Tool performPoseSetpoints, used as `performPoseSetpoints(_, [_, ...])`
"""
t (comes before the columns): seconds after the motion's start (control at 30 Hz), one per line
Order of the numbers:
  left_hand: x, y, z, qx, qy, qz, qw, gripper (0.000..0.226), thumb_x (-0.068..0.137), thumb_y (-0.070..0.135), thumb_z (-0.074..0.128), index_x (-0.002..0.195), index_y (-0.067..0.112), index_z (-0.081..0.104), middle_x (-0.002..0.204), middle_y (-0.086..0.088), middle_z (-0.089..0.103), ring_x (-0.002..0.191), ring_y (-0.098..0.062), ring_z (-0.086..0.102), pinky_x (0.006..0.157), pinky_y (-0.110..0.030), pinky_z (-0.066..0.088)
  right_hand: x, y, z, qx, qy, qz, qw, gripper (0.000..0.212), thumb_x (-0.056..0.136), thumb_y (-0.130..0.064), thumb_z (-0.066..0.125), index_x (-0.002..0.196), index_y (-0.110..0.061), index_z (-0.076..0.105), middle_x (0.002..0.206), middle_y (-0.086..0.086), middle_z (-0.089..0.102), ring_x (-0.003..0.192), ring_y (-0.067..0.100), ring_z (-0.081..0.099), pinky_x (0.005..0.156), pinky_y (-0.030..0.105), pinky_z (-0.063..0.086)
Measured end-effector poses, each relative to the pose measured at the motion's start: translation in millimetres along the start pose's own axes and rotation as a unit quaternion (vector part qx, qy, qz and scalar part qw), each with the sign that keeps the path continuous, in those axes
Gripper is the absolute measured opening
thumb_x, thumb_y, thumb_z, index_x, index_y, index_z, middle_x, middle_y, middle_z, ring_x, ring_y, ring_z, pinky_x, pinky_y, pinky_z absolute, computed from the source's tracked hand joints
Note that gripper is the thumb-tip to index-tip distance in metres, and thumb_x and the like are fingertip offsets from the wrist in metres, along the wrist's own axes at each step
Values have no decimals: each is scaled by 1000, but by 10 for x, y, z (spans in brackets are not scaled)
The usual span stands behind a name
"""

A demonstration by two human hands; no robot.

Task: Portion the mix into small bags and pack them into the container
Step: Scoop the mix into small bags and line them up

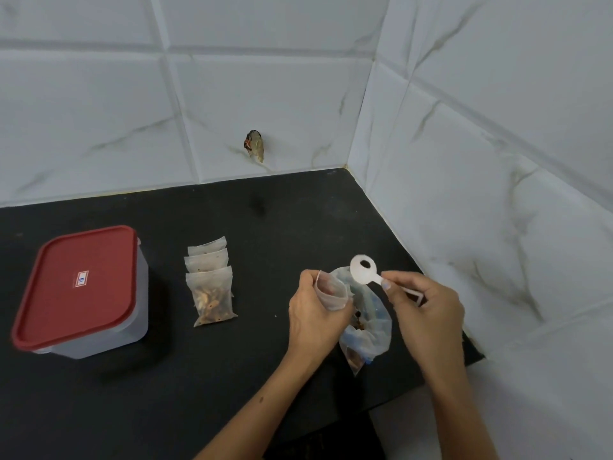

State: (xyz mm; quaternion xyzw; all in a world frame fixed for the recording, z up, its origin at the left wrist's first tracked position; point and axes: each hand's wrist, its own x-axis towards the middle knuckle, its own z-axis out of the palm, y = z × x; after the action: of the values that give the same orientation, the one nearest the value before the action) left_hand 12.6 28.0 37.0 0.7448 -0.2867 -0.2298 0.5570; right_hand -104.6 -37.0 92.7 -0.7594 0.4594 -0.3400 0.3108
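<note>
My left hand (315,313) grips a small translucent bag (331,290) with its mouth held open. My right hand (428,307) pinches the handle of a white plastic spoon (363,268), whose bowl carries a little dark mix and hovers just right of the small bag's mouth. Beneath both hands lies a larger clear plastic bag of mix (368,327) on the black counter (199,376). Three filled small bags (210,287) lie overlapped in a row at the centre. A clear container with a red lid (79,287) stands shut at the left.
White marbled wall tiles close off the back and right of the counter, meeting in a corner (346,167). A small brownish object (255,146) sticks to the back wall. The counter's right front edge ends near my right forearm.
</note>
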Motion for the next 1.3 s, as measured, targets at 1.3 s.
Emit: performPoseSetpoints(1.3, [27,-375,129,-257,-44,-285,923,42,71,2,70,110,7,56,101,-18,68,93,-31,68,79,-41,57,82,610,675,-193,-123,74,971,17,88,-13,61,103,-14,69,99,-1,68,86,7,61,67,13,43])
